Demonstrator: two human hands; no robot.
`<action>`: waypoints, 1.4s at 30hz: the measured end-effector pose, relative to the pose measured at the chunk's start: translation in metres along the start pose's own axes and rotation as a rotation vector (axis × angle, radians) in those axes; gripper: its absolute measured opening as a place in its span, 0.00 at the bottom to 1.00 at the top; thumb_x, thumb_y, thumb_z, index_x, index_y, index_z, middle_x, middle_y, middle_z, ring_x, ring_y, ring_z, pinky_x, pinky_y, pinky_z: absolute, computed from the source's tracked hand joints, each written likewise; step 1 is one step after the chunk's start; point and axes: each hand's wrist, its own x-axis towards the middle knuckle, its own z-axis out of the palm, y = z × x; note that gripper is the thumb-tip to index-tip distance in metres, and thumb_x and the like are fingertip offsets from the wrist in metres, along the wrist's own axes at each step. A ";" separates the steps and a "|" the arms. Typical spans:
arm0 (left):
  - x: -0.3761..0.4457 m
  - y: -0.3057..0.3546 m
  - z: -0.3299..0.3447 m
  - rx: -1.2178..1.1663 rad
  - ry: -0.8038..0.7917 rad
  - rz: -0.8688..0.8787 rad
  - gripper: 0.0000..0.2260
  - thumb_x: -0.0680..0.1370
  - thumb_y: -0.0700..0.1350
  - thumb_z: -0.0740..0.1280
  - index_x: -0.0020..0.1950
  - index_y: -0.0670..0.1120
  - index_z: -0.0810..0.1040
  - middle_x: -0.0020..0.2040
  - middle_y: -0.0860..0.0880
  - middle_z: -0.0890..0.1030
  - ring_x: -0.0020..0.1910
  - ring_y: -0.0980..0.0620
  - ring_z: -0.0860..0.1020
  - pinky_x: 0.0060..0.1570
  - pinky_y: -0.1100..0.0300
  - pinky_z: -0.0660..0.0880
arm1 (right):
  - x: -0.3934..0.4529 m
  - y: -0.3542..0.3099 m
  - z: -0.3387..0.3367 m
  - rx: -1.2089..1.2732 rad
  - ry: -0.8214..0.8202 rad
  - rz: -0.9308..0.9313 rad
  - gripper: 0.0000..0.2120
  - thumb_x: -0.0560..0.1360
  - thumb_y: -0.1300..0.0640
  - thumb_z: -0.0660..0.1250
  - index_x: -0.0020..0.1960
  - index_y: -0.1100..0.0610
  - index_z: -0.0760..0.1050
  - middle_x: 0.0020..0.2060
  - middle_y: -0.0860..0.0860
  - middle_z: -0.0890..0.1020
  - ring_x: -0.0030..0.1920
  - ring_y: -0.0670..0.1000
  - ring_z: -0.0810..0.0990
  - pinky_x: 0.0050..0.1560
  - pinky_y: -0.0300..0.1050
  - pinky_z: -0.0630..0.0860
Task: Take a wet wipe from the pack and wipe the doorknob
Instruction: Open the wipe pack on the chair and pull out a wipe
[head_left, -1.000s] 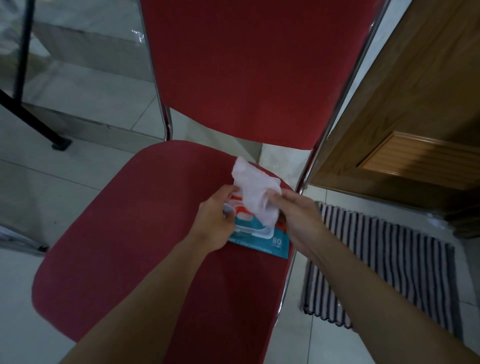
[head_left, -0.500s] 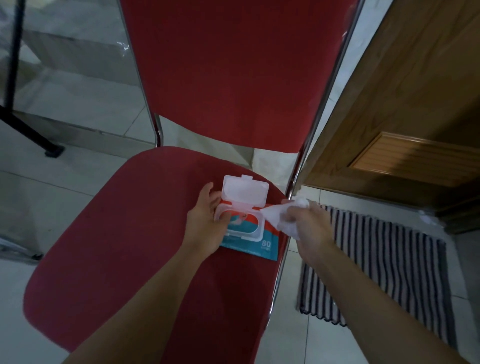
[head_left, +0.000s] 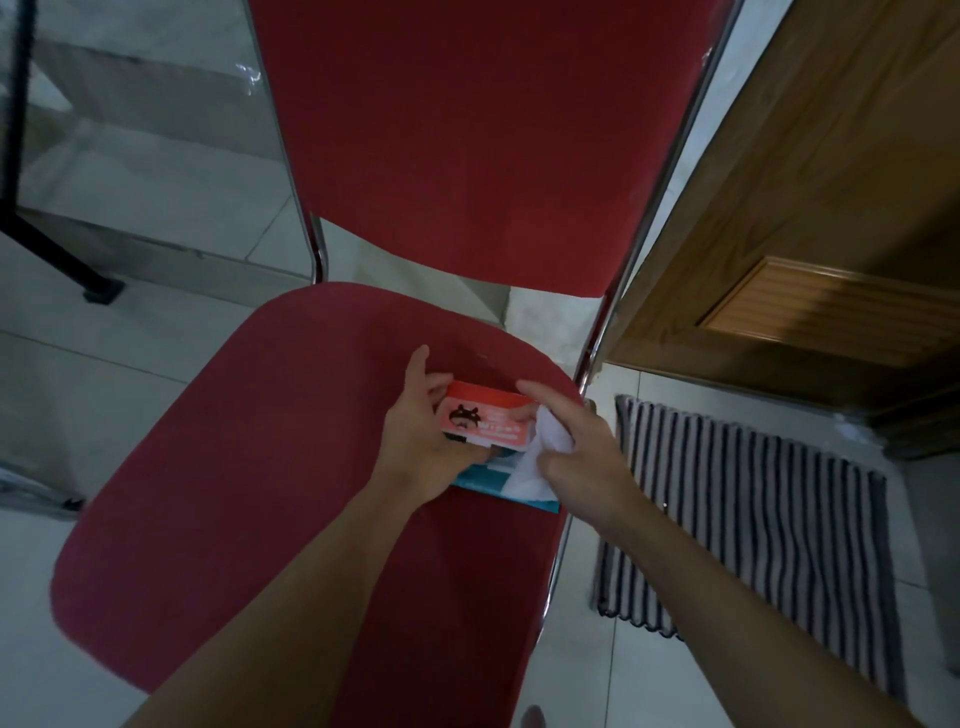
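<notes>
Pack (head_left: 485, 422) on chair seat (head_left: 270, 467), near its right edge, held at its left end by left hand (head_left: 415, 441). Wet wipe (head_left: 540, 457) at pack's right end, under right hand (head_left: 582, 452). Backrest (head_left: 483, 135) behind both hands. Mat (head_left: 753, 519) on floor right of right hand; door (head_left: 831, 208) beyond mat.

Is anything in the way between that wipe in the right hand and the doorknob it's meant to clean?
No doorknob shows in this view, so the path cannot be judged. The right hand already holds the wet wipe beside the pack on the red chair; only the lower wooden door is visible at right.
</notes>
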 end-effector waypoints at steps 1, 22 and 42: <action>-0.001 -0.002 -0.004 -0.012 -0.048 -0.003 0.55 0.58 0.38 0.80 0.74 0.50 0.47 0.63 0.51 0.69 0.60 0.57 0.70 0.59 0.61 0.70 | -0.001 0.000 0.001 -0.003 0.001 -0.001 0.35 0.63 0.81 0.54 0.63 0.55 0.71 0.50 0.49 0.79 0.49 0.33 0.77 0.47 0.23 0.72; -0.007 0.049 -0.015 0.372 -0.146 0.036 0.30 0.74 0.39 0.65 0.73 0.41 0.54 0.72 0.42 0.62 0.68 0.47 0.65 0.59 0.69 0.59 | -0.020 -0.038 -0.020 0.058 0.133 0.179 0.34 0.66 0.75 0.64 0.68 0.54 0.68 0.58 0.50 0.72 0.57 0.47 0.71 0.37 0.27 0.70; -0.016 0.534 -0.053 0.313 -0.498 0.683 0.14 0.73 0.46 0.69 0.57 0.47 0.76 0.52 0.49 0.80 0.51 0.53 0.79 0.54 0.57 0.76 | -0.127 -0.404 -0.263 -0.048 0.504 -0.260 0.10 0.70 0.59 0.72 0.48 0.62 0.77 0.44 0.62 0.83 0.41 0.57 0.82 0.42 0.52 0.80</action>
